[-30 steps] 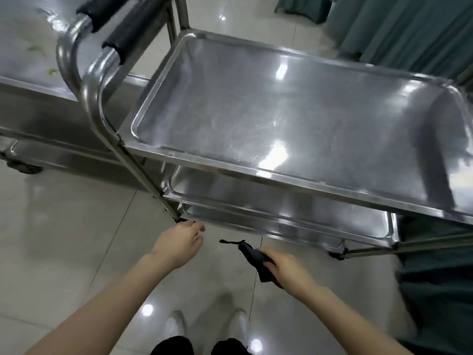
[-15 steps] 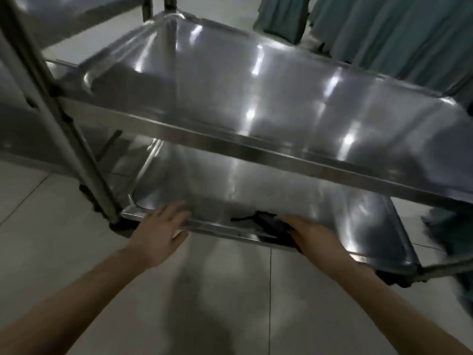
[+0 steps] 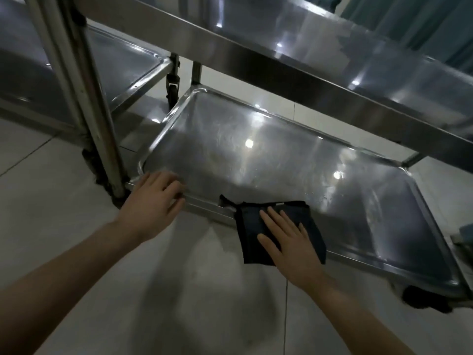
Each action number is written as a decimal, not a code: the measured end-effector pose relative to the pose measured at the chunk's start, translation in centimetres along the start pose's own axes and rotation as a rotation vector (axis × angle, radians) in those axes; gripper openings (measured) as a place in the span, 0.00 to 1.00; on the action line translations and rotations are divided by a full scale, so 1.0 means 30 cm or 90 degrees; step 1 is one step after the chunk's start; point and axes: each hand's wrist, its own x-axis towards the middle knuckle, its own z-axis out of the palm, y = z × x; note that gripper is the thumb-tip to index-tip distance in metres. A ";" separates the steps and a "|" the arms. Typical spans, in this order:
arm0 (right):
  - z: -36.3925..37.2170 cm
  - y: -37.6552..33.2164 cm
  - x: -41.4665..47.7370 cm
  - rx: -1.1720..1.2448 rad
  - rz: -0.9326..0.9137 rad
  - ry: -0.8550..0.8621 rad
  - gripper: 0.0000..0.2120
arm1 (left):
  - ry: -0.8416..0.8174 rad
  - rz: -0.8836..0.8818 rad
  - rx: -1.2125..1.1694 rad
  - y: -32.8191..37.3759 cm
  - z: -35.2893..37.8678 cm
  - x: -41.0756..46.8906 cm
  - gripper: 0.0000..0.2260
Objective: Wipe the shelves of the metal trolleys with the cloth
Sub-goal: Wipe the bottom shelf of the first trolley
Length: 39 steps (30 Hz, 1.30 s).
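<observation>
The bottom shelf [image 3: 268,160] of a steel trolley fills the middle of the head view, shiny and tray-shaped. A dark folded cloth [image 3: 297,213] lies over its near rim, partly hanging off the front edge. My right hand [image 3: 289,239] lies flat on the cloth with straight fingers, pressing it down. My left hand [image 3: 156,201] rests on the near left corner of the shelf rim, fingers over the edge. The shelf above [image 3: 332,73] crosses the top of the view.
The trolley's upright post [image 3: 102,139] stands just left of my left hand. A second trolley's low shelf [image 3: 122,65] and castor [image 3: 172,90] sit behind at the left. Another castor [image 3: 422,298] is at the near right corner. Teal fabric [image 3: 435,29] hangs at the far right. Tiled floor lies below.
The view has dropped closer to the bottom shelf. My right hand has opened flat and spread the cloth over the near rim; my left hand has settled on the rim's left corner.
</observation>
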 end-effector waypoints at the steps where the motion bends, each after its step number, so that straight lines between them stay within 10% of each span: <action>1: 0.006 0.001 0.022 0.001 0.019 0.006 0.31 | 0.004 -0.010 -0.005 -0.007 -0.001 0.008 0.19; 11: -0.053 0.128 0.657 -0.025 0.221 -0.004 0.26 | 0.056 0.058 -0.084 -0.109 0.049 0.068 0.05; 21: 0.019 -0.035 0.241 -0.091 -0.141 -0.080 0.27 | 0.156 0.082 -0.130 -0.155 0.089 0.023 0.16; 29: -0.056 -0.064 0.840 0.023 0.162 -0.027 0.26 | 0.214 0.103 -0.128 -0.169 0.094 0.015 0.13; 39: 0.040 -0.154 0.335 -0.070 -0.205 -0.102 0.26 | 0.257 0.106 -0.147 -0.175 0.090 -0.013 0.10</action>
